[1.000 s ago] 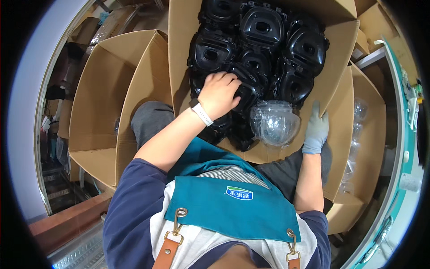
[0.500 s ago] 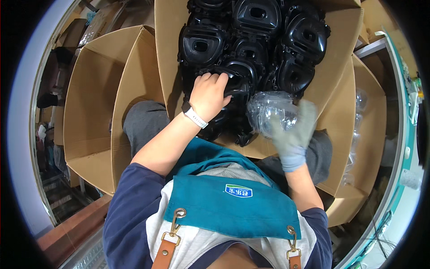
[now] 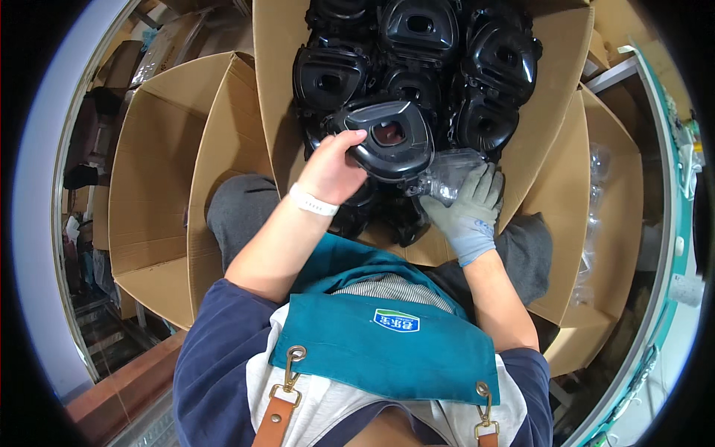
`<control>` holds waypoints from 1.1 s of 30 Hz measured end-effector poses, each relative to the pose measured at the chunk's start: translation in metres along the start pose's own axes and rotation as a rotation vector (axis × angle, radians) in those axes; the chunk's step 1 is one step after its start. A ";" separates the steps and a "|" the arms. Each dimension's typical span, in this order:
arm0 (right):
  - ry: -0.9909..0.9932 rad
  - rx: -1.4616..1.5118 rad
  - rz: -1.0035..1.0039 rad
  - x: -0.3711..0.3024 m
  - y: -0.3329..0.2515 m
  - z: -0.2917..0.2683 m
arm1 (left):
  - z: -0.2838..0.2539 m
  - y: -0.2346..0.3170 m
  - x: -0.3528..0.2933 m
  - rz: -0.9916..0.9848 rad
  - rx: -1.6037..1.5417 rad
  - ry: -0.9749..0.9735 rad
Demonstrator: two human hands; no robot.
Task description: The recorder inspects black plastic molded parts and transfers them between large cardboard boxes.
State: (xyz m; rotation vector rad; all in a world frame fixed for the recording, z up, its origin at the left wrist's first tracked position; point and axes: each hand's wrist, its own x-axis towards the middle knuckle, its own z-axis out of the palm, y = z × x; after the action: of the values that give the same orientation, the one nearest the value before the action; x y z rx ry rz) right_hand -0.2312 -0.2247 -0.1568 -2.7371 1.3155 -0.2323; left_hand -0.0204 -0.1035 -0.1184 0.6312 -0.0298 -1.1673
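My left hand (image 3: 335, 165), bare and with a white wristband, grips the left edge of a glossy black plastic housing (image 3: 406, 153). That housing has an opening through its middle and is raised above several similar black housings (image 3: 419, 26) stacked in a cardboard box. My right hand (image 3: 468, 205), in a grey glove, holds a clear plastic cover (image 3: 447, 175) right beside the lifted housing. Its fingers lie over the cover's right side, and the thumb is near its lower edge. Part of the cover is hidden by the glove and the housing.
The cardboard box (image 3: 547, 141) with the housings opens toward me between my knees. Another open carton (image 3: 153, 201) stands at the left. On the right, a further carton (image 3: 618, 246) contains several clear plastic pieces (image 3: 593, 201). A teal-edged surface (image 3: 674, 246) runs along the far right.
My left hand has lifted and turned a black housing out of the stack. My right hand has moved slightly, bringing the clear cover against or close beside that housing.
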 end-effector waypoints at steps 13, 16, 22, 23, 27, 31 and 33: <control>-0.115 -0.069 -0.015 0.006 0.006 -0.011 | -0.006 -0.029 -0.004 -0.279 -0.647 -0.314; -0.056 -0.047 -0.104 -0.003 0.010 -0.030 | -0.010 -0.028 -0.005 -0.346 -0.729 -0.332; -0.021 0.636 -0.027 -0.015 0.020 -0.096 | -0.009 0.005 -0.016 -0.128 -0.459 -0.385; -0.030 0.631 -0.027 -0.009 0.021 -0.099 | -0.007 0.007 -0.017 -0.098 -0.417 -0.355; -0.080 -0.087 -0.177 -0.024 0.005 -0.070 | 0.008 -0.016 -0.015 -0.129 -0.517 -0.316; 0.152 0.019 -0.147 -0.050 -0.004 0.013 | -0.002 -0.019 -0.010 -0.173 -0.496 -0.305; 0.213 0.074 -0.173 -0.042 -0.009 0.004 | -0.003 -0.012 -0.013 -0.158 -0.541 -0.303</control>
State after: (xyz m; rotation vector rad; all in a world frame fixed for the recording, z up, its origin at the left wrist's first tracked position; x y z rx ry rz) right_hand -0.2499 -0.1861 -0.1634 -2.8271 1.0863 -0.5881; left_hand -0.0348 -0.0936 -0.1231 -0.0242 0.0785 -1.3451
